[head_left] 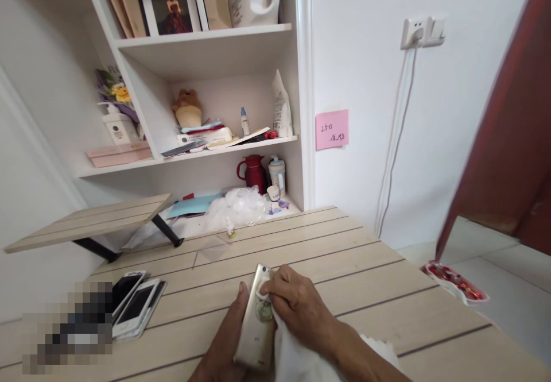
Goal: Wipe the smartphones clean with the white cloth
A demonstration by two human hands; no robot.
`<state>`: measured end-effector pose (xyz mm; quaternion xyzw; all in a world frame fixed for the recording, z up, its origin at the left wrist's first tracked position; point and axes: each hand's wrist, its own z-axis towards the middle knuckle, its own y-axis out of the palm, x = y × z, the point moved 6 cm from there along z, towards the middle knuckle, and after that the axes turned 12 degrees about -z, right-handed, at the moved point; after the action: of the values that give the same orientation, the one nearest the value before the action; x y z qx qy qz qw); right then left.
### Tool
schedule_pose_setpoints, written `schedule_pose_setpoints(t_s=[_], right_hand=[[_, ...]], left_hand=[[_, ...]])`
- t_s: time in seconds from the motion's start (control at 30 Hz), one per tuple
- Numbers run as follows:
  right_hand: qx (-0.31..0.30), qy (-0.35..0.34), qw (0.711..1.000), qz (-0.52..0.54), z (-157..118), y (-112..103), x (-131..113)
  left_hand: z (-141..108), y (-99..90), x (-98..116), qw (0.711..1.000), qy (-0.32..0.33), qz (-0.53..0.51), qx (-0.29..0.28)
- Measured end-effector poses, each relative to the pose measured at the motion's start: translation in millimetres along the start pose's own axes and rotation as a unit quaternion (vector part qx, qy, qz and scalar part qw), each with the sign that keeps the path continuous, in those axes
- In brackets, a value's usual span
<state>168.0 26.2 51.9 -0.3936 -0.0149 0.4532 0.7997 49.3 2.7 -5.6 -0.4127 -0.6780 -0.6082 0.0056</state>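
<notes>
A gold smartphone [255, 340], its back toward me with a round green cartoon sticker [263, 309] on it, is tilted up over the table. My left hand [230, 336] grips it along the left edge, thumb pointing up. My right hand [297, 304] is closed around a white cloth [293, 353] and presses a bunched bit of it on the phone's back, just above the sticker. The rest of the cloth hangs below and behind my right wrist. Left of my hands lie several phones [135, 310] in an overlapping group, partly covered by a blurred patch.
The slatted wooden table [365, 273] carries a small raised stand [99, 215] at the left, a clear sheet [213, 250] and a tiny bottle [231, 228]. Behind are shelves with a white plastic bag [241, 205] and red jug [253, 174]. A red-filled basket [458, 283] is beyond the right edge.
</notes>
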Motion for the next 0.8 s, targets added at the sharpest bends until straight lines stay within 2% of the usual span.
schedule_pose_setpoints(t_s=[0.27, 0.43, 0.57, 0.7, 0.8], right_hand=[[-0.008, 0.020, 1.000, -0.003, 1.5, -1.2, 2.2], [0.011, 0.012, 1.000, -0.007, 1.5, -4.5, -0.8], [-0.004, 0.025, 1.000, -0.011, 1.7, -2.2, 3.3], [0.002, 0.016, 1.000, 0.009, 2.3, -3.1, -1.2], [0.004, 0.016, 1.000, 0.018, 2.7, -4.5, -3.0]], left_hand=[[-0.5, -0.6, 4.7, 0.997, 0.037, 0.019, 0.062], [0.1, 0.7, 3.0, 0.998, 0.028, -0.004, 0.053], [0.9, -1.3, 3.9, 0.998, 0.043, 0.007, 0.046], [2.7, 1.7, -1.7, 0.999, 0.013, -0.022, 0.019], [1.5, 4.4, -1.5, 1.000, 0.008, -0.017, 0.023]])
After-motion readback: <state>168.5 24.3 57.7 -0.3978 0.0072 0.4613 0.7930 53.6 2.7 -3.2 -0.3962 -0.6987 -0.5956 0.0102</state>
